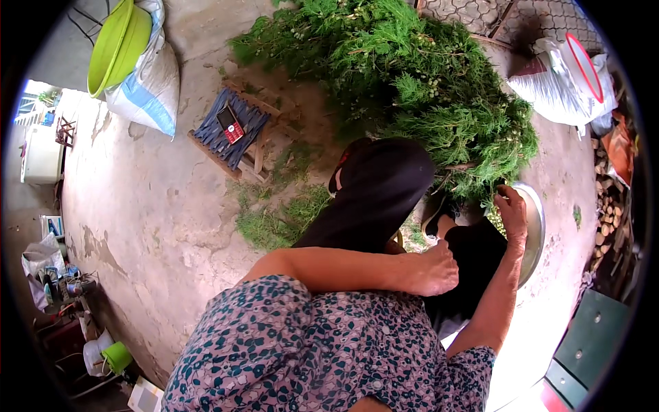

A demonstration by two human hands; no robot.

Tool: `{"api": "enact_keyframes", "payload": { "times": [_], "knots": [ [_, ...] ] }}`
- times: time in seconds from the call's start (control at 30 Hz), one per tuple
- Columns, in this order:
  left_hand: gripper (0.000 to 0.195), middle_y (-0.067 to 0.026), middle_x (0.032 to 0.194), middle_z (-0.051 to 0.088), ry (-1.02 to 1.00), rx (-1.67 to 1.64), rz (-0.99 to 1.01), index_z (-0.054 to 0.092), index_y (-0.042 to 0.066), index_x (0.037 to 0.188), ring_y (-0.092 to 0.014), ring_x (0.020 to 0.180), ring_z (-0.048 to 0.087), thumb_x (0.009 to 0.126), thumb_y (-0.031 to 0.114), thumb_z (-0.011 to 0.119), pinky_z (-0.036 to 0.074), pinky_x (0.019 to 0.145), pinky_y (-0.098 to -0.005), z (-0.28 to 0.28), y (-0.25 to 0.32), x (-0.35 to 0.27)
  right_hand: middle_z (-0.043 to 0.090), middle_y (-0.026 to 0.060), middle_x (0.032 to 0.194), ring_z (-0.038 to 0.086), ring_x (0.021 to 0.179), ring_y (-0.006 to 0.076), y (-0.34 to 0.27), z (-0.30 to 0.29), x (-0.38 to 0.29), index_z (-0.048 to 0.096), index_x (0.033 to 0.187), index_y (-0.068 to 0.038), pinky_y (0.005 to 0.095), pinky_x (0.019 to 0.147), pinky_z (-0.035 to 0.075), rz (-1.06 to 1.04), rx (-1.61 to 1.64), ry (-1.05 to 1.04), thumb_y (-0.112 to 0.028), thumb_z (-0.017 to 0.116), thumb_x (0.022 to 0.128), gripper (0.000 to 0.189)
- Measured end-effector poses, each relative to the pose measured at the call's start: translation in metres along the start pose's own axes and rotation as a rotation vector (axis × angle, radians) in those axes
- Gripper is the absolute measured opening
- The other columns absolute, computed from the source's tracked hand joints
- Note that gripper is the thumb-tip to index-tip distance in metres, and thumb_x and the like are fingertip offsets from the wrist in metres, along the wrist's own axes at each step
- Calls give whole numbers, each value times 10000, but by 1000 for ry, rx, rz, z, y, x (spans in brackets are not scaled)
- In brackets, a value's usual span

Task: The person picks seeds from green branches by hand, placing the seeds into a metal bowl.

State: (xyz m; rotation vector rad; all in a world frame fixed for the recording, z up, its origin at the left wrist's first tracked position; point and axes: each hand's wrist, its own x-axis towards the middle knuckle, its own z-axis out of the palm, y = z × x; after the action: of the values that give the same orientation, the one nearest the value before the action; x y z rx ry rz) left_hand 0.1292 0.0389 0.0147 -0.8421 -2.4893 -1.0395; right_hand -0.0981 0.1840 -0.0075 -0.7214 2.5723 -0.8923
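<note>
A large heap of cut conifer branches (412, 82), bearing small pale green cones, lies in front of me. My left hand (435, 268) is curled in a loose fist above my dark trousers; whether anything is inside it cannot be made out. At the near right end of the heap, my right hand (511, 211) is raised with its fingers bent, over the edge of a wide metal basin (533, 221). Small pale green pieces (495, 219) show in the basin beside that hand. The fingertips are near the foliage, and any grip there is unclear.
A low wooden stool (221, 118) with a woven seat carries a mobile phone (230, 125). Loose green sprigs (278, 221) lie on the concrete floor. A yellow-green basin (116, 51) rests against a white sack (154, 92). White bags (551, 87) and stacked firewood (607, 221) stand at right.
</note>
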Motion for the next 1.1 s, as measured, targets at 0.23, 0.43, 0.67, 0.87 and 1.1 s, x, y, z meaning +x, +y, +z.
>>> {"api": "enact_keyframes", "payload": {
  "times": [0.23, 0.43, 0.67, 0.87, 1.1],
  "knots": [
    [87, -103, 756, 598, 462, 117, -484, 600, 22, 822, -226, 664, 584, 785, 98, 578, 472, 610, -311, -145, -82, -57, 598, 75, 886, 516, 701, 113, -44, 7, -5, 554, 1064, 9, 246, 629, 432, -42, -16, -43, -48, 562, 772, 297],
    [255, -175, 802, 606, 380, -16, -1388, 608, 19, 878, -335, 792, 582, 730, 223, 568, 453, 682, -401, -116, -233, -187, 589, 94, 882, 545, 727, 158, -87, 18, 6, 555, 1032, 14, 266, 674, 446, -112, -17, -116, 9, 541, 770, 262],
    [341, -227, 904, 588, 75, 140, -1424, 547, -8, 1005, -398, 878, 551, 722, 182, 543, 451, 742, -431, -2, -383, -251, 550, 150, 861, 554, 720, 223, -87, 23, 23, 538, 997, 39, 298, 644, 454, -19, -63, -141, 91, 520, 717, 285],
    [338, -176, 968, 561, 30, 404, -1478, 479, 44, 1063, -383, 907, 539, 733, 112, 504, 454, 757, -451, 9, -455, -249, 548, 166, 861, 542, 726, 242, -76, 25, 38, 533, 1003, 50, 303, 648, 448, 112, -92, -173, 102, 506, 695, 314],
    [243, -133, 986, 565, -73, 698, -1563, 499, 66, 982, -301, 923, 552, 744, 115, 483, 451, 735, -448, 18, -471, -230, 545, 184, 883, 537, 734, 275, -74, 33, 54, 523, 1007, 56, 329, 657, 442, 133, -119, -264, 91, 512, 676, 333]
  ]
}}
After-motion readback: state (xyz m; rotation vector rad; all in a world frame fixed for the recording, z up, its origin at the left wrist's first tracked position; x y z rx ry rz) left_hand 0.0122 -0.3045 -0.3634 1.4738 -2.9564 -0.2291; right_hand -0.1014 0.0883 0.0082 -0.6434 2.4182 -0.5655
